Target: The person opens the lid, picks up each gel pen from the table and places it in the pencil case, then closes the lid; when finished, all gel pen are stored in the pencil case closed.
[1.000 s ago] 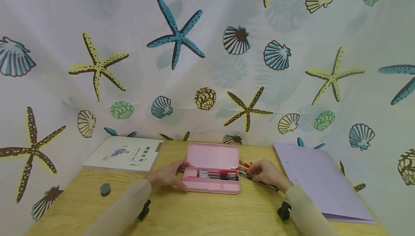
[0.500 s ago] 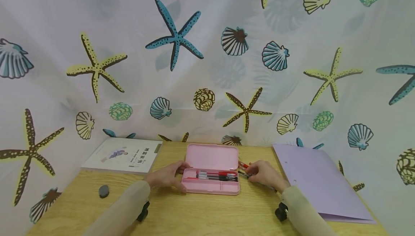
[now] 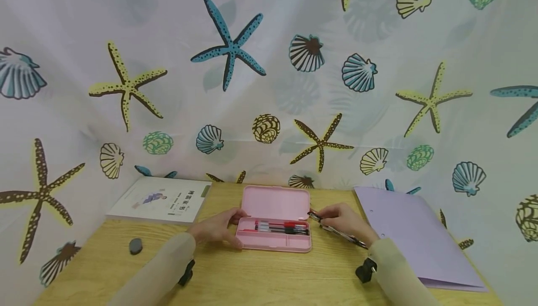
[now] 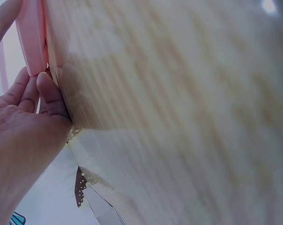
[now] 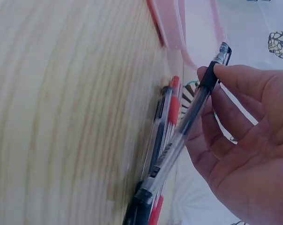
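Observation:
A pink pencil case [image 3: 275, 203] lies on the table with its lid laid back, several red and black pens [image 3: 279, 228] in its rear compartment. My left hand [image 3: 216, 230] holds the case's left end, thumb in front and fingers behind; the left wrist view shows thumb and fingers at the pink corner [image 4: 33, 42]. My right hand [image 3: 346, 222] pinches a clear-barrelled black gel pen [image 5: 186, 119] near one end, between thumb and fingers, tilted above the table at the case's right side. Beneath it lie a red pen [image 5: 174, 105] and another black pen [image 5: 156, 133].
A white book [image 3: 168, 201] sits at the back left, and a small grey lump [image 3: 135, 246] lies in front of it. To the right is a purple folder [image 3: 416, 236]. A cloth with starfish and shells [image 3: 252, 86] hangs behind the wooden table [image 3: 260, 278].
My right hand has lifted the black gel pen from beside the case, and its end has moved up toward the hinge side. My left hand has stayed on the case.

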Demonstrator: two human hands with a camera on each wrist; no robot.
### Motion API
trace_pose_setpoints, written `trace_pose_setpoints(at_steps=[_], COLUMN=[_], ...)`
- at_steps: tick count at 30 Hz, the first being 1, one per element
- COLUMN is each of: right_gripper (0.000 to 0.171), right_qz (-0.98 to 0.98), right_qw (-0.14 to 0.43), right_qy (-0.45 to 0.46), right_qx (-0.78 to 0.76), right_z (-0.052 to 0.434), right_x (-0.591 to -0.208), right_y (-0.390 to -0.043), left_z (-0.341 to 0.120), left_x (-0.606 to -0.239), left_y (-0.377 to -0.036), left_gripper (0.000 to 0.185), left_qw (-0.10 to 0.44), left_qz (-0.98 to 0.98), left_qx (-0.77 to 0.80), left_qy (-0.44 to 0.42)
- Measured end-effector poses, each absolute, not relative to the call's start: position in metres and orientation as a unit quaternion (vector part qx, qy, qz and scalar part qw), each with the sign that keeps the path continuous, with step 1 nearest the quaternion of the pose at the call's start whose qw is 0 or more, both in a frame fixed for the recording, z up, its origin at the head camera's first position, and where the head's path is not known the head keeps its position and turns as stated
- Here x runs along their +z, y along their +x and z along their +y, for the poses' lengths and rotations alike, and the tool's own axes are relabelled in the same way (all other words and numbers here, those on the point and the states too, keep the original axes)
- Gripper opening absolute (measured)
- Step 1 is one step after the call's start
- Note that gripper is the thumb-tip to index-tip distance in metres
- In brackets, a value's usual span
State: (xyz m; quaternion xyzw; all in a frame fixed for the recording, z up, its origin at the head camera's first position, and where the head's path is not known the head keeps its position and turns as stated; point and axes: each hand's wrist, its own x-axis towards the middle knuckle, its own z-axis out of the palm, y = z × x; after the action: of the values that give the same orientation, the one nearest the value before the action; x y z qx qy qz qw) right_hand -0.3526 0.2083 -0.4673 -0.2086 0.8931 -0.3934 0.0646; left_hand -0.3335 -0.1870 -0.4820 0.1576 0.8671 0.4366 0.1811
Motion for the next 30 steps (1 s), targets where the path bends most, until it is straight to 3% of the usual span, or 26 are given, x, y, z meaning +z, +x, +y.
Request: trace_pose_setpoints(at_steps=[15,30], right_gripper=[0.024,0.011], right_qz=[0.870,0.878], right_qw=[0.095,0.066], right_qy=[-0.230,-0.257], right_qx=[-0.425,-0.399], right_z=[0.159,0.111], right_x=[-0.457,-0.468], right_y=[-0.347,-0.354], left_z=[-0.187,-0.185], left_x=[-0.480,-0.483], left_y=[-0.333,-0.334], left_gripper=[0.085,0.085], left_qw=[0.187,0.183], left_qz=[0.862,0.867], left_qx=[0.442,0.442], left_qy=[0.160,0.142])
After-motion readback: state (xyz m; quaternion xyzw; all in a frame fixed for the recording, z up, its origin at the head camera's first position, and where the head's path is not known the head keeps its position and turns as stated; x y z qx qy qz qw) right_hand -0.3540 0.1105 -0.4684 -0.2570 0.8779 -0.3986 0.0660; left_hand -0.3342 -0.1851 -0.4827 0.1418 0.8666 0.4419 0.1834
